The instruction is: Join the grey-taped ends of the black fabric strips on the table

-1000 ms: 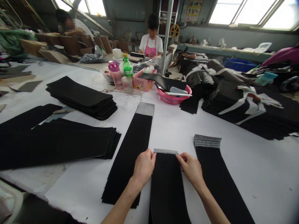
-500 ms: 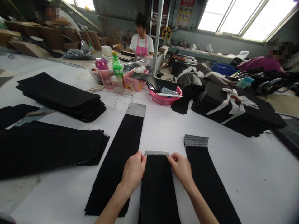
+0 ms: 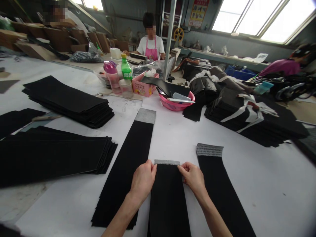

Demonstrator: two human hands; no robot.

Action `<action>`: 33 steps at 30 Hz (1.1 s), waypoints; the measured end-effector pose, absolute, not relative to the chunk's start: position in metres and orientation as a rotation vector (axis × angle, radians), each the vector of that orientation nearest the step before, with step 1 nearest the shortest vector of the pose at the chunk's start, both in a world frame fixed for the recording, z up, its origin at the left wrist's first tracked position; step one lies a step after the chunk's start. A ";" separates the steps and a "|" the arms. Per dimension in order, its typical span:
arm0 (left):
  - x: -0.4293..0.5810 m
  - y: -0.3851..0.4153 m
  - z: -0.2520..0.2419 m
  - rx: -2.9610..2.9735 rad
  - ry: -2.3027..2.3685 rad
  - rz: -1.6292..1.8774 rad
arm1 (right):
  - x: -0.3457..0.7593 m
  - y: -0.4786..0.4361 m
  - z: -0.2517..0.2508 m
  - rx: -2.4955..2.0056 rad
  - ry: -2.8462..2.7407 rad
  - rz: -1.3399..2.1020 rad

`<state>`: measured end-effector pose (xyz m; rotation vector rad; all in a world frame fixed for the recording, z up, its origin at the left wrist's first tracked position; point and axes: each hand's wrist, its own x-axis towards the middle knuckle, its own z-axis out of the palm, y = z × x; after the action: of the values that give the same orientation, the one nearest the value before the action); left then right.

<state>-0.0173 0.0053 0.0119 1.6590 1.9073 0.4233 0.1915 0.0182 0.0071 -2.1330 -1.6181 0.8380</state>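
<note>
A black strip (image 3: 169,200) of leather-like sheet lies in front of me, with a narrow grey band across its far end. My left hand (image 3: 143,179) pinches its far left corner between thumb and fingertips. At the far right corner, my right hand (image 3: 192,177) pinches it the same way. To the left lies a stack of black strips (image 3: 125,164) whose top piece has a wider grey end. On the right is another black strip (image 3: 223,184), its grey striped end curling up slightly. The near ends of the middle and right strips run out of view.
Stacks of black sheets (image 3: 66,102) lie on the left of the white table (image 3: 177,135). Beyond are a pink basin (image 3: 172,104), a pink box (image 3: 143,87), a green bottle (image 3: 126,69) and a tied black bundle (image 3: 256,121). Several people work farther back.
The whole view has shifted slightly, so things appear a little farther right. Both hands keep their pinch on the strip's far corners, and the strip lies as before.
</note>
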 end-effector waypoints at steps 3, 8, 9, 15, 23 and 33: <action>-0.017 0.006 0.010 1.677 1.914 0.417 | 0.192 0.019 0.007 -2.148 -1.612 0.845; -0.017 0.006 0.010 1.685 1.919 0.418 | 0.193 0.020 0.006 -2.180 -1.631 0.831; -0.017 0.006 0.011 1.686 1.922 0.413 | 0.193 0.020 0.005 -2.186 -1.639 0.828; -0.016 0.006 0.018 1.665 1.927 0.381 | 0.194 0.020 0.005 -2.198 -1.655 0.808; -0.016 0.006 0.020 1.644 1.937 0.345 | 0.192 0.021 0.005 -2.224 -1.640 0.818; -0.015 0.006 0.013 1.723 1.938 0.379 | 0.187 0.023 0.016 -2.279 -1.659 0.805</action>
<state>-0.0155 0.0058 0.0129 1.7231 1.9383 0.3794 0.1873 0.0229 0.0157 -2.2791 -1.6587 0.8050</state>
